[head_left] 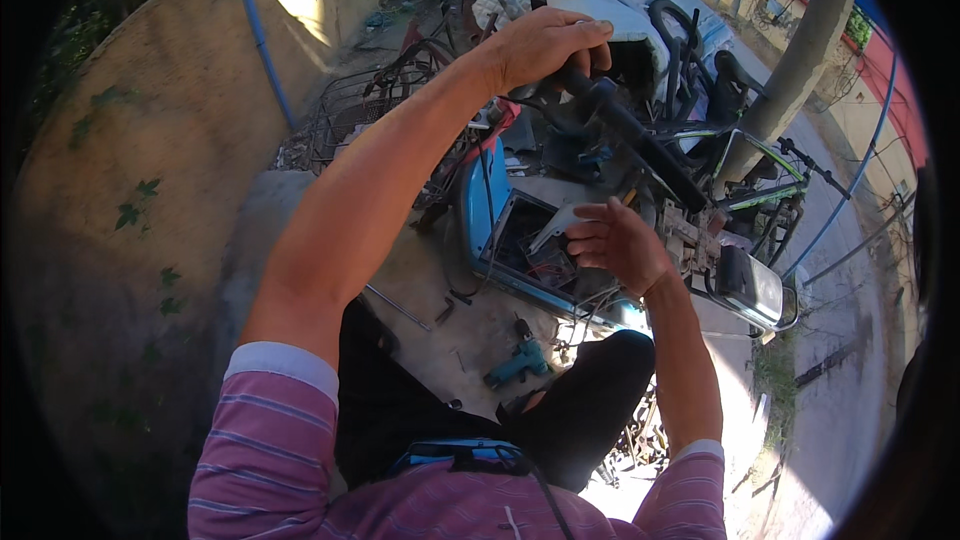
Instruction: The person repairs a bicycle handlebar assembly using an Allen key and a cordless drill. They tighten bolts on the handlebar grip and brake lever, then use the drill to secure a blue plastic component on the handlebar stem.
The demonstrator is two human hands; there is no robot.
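My left hand (565, 40) is wrapped over a black bar with a grip (640, 145) at upper centre, above the blue scooter body (480, 202). My right hand (625, 245) is lower, fingers apart and slightly curled, beside a pale grey bracket-like piece (555, 223) over an open dark compartment (515, 225); whether it touches the piece I cannot tell. A rectangular mirror (748, 288) sits to the right. A teal cordless drill (517, 360) lies on the concrete below, near a metal rod (395, 302) and small loose tools.
A wire basket (340, 120), bicycle frames (765, 190) and covered junk (615, 15) crowd the back. A stained wall (130, 170) with a blue pipe (260, 40) is on the left. A concrete pole (785, 90) and paved lane (830, 360) are on the right.
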